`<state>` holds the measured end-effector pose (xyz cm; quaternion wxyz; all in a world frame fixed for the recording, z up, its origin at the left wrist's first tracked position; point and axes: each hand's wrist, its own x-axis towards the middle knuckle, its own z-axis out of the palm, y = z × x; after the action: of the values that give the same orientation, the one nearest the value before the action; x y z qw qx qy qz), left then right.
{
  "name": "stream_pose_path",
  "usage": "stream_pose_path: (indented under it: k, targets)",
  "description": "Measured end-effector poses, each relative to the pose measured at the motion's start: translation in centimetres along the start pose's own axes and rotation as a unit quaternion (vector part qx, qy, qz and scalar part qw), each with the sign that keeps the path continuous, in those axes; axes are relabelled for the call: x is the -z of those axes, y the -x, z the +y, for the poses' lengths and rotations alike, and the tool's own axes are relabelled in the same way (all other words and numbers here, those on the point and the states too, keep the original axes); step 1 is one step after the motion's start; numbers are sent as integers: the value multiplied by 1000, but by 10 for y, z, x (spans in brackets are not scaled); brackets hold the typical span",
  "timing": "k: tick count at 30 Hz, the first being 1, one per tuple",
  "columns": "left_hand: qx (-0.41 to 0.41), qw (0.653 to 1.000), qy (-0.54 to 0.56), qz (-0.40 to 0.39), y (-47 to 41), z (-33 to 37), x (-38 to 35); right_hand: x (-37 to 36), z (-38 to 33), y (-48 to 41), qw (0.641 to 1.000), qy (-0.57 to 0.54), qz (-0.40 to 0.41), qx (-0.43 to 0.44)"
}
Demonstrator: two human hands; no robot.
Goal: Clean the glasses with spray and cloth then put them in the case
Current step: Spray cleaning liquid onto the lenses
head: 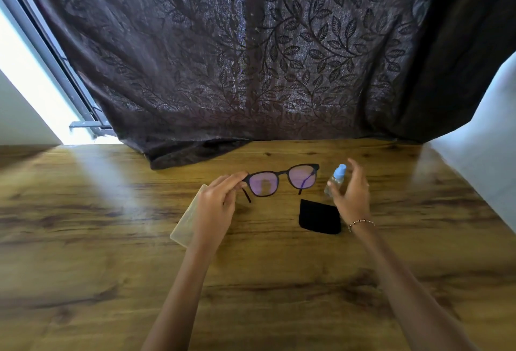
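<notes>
Now we see the left hand (216,197) pinching the glasses (282,180) at one hinge, fingers curled. At their 3 o'clock the right hand (351,194) curves beside a tilted spray bottle (336,180) — fingers half-spread, and we cannot tell whether they grip it. The cloth (319,216) lies at 5 o'clock and the case (185,222) at 8 — both on the worktop (111,239).

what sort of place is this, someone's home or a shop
Probably a room in a home: a wood-grain table set against a window, a dark leaf-patterned curtain hanging down onto the tabletop, and a plain white wall on the right.
</notes>
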<state>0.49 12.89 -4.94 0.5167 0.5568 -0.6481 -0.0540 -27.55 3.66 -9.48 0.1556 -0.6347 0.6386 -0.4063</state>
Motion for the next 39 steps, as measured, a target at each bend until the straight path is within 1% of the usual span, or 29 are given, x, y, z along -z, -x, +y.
stream_pose_path:
  k: [5, 8, 10, 12, 15, 18, 24, 26, 32, 36, 39]
  targets:
    - [-9, 1000, 2, 6, 4, 9, 2, -10, 8, 0, 998, -40, -39, -30]
    - [-1, 1000, 5, 10, 3, 11, 4, -11, 5, -3, 998, -43, -42, -23]
    - [1, 1000, 5, 11, 3, 14, 6, -7, -4, -4, 998, -60, -30, -18]
    - [2, 1000, 0, 13, 3, 15, 8, 0, -17, -3, 996, -88, -8, 10]
    - [3, 1000, -14, 23, 2, 16, 11, 13, -41, 9, 987, -140, 23, 81]
    - [2, 999, -24, 29, 0, 16, 11, 26, -66, 26, 980, -172, 33, 98]
    - [5, 999, -28, 23, -5, 12, 9, 32, -111, 50, 961, -170, 27, 214]
    - [2, 999, -29, 22, -7, 11, 7, 28, -122, 52, 959, -155, 20, 236]
    - [-6, 999, -33, 29, -19, 10, 0, 13, -143, 52, 954, -117, -23, 276]
    - [-12, 999, -37, 29, -29, 10, -3, 8, -148, 52, 958, -83, -64, 268]
    - [-18, 999, -36, 34, -34, 11, -4, 7, -152, 54, 958, -49, -77, 270]
